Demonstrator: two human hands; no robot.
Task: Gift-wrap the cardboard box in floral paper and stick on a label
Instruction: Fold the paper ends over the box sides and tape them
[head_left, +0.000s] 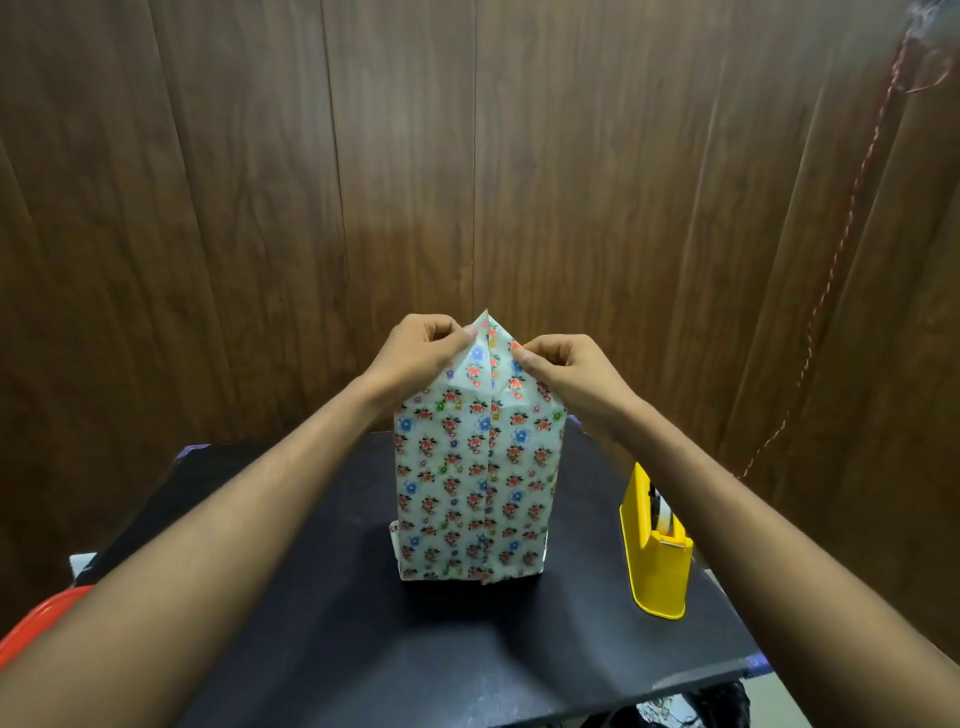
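A tall box wrapped in floral paper (475, 488) stands upright on end in the middle of the black table (395, 639). A vertical seam runs down its near face. At the top the paper is folded into a pointed triangular flap (488, 353). My left hand (423, 351) pinches the left slanted edge of that flap, fingers curled. My right hand (563, 369) pinches the right slanted edge the same way. No cardboard shows; the paper covers the near face. No label is in view.
A yellow tape dispenser (657, 551) stands on the table to the right of the box, under my right forearm. A red object (31, 623) shows at the left edge. A wood-panelled wall (260, 182) rises close behind the table.
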